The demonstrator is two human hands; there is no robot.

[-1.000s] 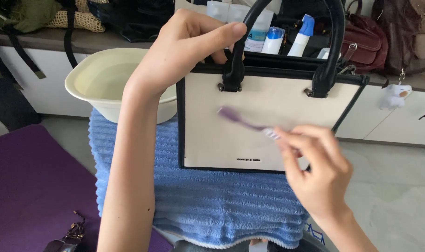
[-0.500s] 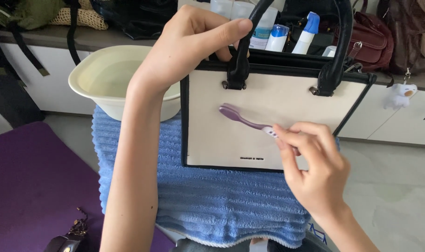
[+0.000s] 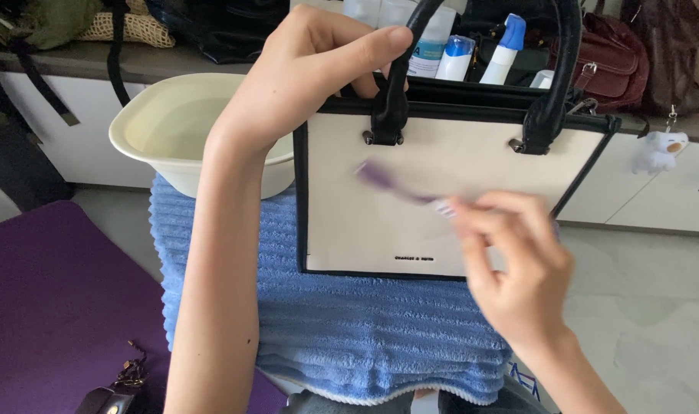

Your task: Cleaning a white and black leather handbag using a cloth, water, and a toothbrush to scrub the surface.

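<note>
Left hand (image 3: 303,77) clenched around the near black handle (image 3: 391,84) of a cream tote bag (image 3: 434,192), standing upright on a blue ribbed towel (image 3: 349,337). Right hand (image 3: 514,268), blurred, grasping a purple toothbrush (image 3: 391,184), head against the bag's front panel. Cream basin (image 3: 180,130) of water at the towel's far left corner, touching the bag.

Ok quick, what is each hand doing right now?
Left hand: closed on the top of the cream handbag, by its black handle.
Right hand: closed around a purple toothbrush, bristles against the bag.
</note>
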